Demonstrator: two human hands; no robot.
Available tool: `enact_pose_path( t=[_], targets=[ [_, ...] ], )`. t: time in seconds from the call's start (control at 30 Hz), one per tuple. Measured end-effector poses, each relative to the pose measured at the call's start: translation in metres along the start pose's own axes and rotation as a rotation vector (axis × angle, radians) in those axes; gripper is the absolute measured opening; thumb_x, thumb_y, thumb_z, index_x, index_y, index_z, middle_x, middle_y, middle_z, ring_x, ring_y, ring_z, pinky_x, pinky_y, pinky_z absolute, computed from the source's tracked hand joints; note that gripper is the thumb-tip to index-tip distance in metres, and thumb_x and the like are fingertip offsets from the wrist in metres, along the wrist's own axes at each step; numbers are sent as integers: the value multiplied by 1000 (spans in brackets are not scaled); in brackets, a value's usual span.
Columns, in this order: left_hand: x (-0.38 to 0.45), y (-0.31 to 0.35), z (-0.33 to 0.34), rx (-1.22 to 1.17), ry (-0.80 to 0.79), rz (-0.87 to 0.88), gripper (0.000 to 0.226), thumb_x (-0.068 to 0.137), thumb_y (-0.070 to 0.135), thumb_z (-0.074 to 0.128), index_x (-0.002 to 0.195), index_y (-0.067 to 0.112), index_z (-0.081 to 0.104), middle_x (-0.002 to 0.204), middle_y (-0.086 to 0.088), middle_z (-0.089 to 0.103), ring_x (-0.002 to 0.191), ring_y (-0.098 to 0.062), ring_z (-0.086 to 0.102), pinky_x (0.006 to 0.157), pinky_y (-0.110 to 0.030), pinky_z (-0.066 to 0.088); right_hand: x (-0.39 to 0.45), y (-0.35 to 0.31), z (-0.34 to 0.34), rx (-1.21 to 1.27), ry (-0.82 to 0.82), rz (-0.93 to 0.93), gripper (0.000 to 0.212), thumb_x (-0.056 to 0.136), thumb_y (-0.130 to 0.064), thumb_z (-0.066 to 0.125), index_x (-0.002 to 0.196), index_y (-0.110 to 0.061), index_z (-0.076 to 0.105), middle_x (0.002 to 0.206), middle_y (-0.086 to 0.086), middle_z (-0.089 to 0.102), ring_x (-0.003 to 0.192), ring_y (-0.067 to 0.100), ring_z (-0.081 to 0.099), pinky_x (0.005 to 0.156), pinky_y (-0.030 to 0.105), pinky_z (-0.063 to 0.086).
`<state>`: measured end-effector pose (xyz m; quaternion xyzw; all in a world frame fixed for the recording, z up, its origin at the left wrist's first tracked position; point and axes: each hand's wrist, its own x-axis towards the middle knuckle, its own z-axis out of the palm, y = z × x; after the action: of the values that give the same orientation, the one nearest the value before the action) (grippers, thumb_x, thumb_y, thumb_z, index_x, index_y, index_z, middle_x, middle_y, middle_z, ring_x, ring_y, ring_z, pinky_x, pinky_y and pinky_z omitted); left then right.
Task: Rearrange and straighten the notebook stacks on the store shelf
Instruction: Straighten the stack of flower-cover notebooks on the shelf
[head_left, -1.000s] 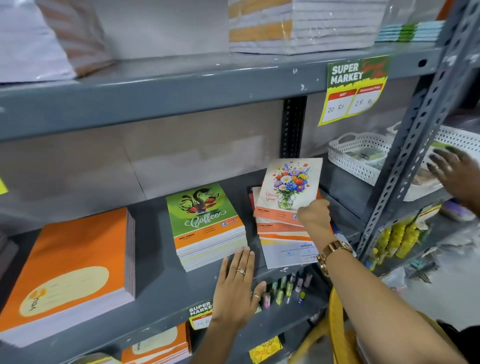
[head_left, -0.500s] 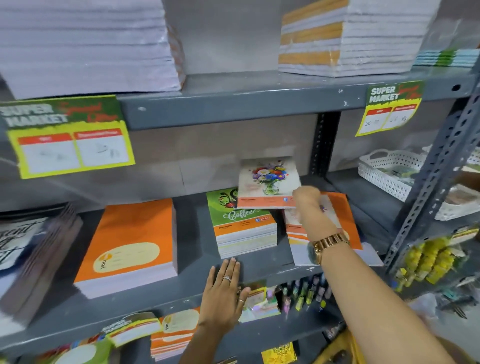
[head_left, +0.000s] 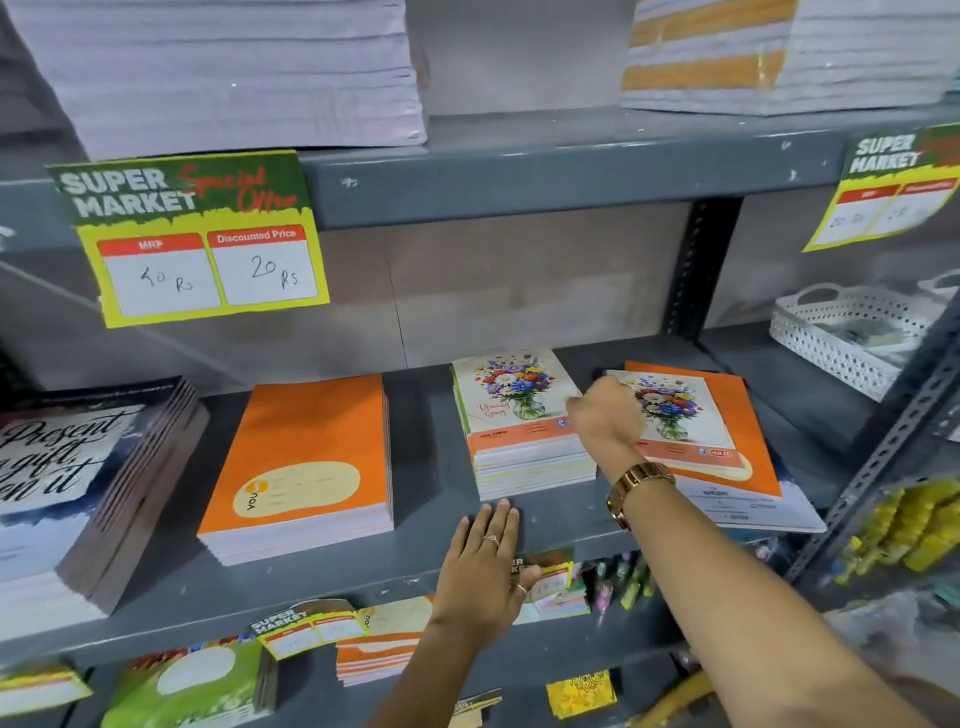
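Shelf stock as I see it from the head view:

1. Left hand: flat and spread, palm down on the front lip of the grey shelf, holding nothing; rings on two fingers.
2. Right hand: reaching over the shelf, fingers curled toward the right edge of the top floral notebook. I cannot tell whether it pinches the cover or only touches it. Gold watch on the wrist.
3. Floral-topped stack: straight ahead of my left hand, just left of my right; the top copy sits fairly square on the pile.
4. Loose pile: right of and partly under my right wrist; a second floral notebook lies on an orange cover, over a pale sheet that juts forward, edges uneven.
5. Orange stack: left of my left hand, edges neat.
6. Dark lettered stack: far left, fanned sideways.
7. Price tag: up and left of both hands, hanging from the shelf above.
8. White basket: beyond my right hand, right of the upright.
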<state>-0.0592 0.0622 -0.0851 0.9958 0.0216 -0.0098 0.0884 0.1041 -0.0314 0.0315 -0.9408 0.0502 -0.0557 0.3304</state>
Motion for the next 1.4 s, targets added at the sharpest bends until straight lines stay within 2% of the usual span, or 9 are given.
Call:
enact_pose_path(
  t=[0.23,0.4,0.5,0.8,0.93,1.0,1.13,1.27,1.4],
  targets=[
    [18,16,0,45,-44,109,64,95,49,17,145,16,-6,158,-2,-8,145,-18,-11,117,-39,-10,15,48,-25,-146,74,105,43,85,-34,59,112,0,59,117,20,62,107,38,58,85,40,50],
    [37,40,4,10,-60,187,63,96,46,19,146,14,-3,158,-2,-4,145,-18,-7,118,-38,-9,24,95,-42,-326,-80,315,86,80,-52,61,137,4,31,140,20,40,125,38,43,101,43,44],
    [49,49,4,4,-67,206,63,96,46,20,146,13,-2,158,-3,-4,145,-18,-7,118,-37,-7,27,105,-45,-352,-167,338,88,76,-62,60,134,1,39,138,19,43,122,36,46,96,41,49],
    [64,52,9,35,-61,225,66,94,50,18,145,17,-7,158,0,-8,144,-16,-11,116,-36,-12,57,106,-51,-348,-235,496,106,63,-61,75,137,-1,28,141,14,38,126,29,39,94,36,45],
    [65,53,9,49,-75,220,67,93,53,17,145,19,-9,157,0,-10,144,-16,-12,116,-36,-14,60,103,-49,-347,-186,524,101,63,-57,77,131,1,30,134,13,43,121,25,40,78,30,40],
    [65,52,8,49,-88,223,67,93,53,16,145,18,-10,157,0,-11,144,-16,-14,116,-36,-14,62,105,-49,-290,-129,474,94,70,-47,76,134,4,30,134,15,44,121,27,42,82,30,44],
    [62,52,4,34,-98,238,67,94,51,18,145,17,-10,157,0,-12,144,-16,-14,116,-36,-14,64,101,-59,85,-45,299,54,83,-12,64,124,14,42,108,18,53,102,33,59,82,34,50],
    [58,52,-1,-42,-102,225,65,95,48,20,145,16,-5,157,-1,-9,144,-16,-12,117,-35,-11,54,67,-77,279,148,273,43,88,-8,55,123,12,40,129,28,51,119,44,50,93,43,45],
    [47,44,-4,-70,-117,198,64,95,48,21,146,15,-2,158,-1,-6,145,-16,-8,118,-34,-8,42,42,-91,341,314,263,36,90,-8,50,121,6,39,126,30,54,117,46,50,91,46,45]
  ],
)
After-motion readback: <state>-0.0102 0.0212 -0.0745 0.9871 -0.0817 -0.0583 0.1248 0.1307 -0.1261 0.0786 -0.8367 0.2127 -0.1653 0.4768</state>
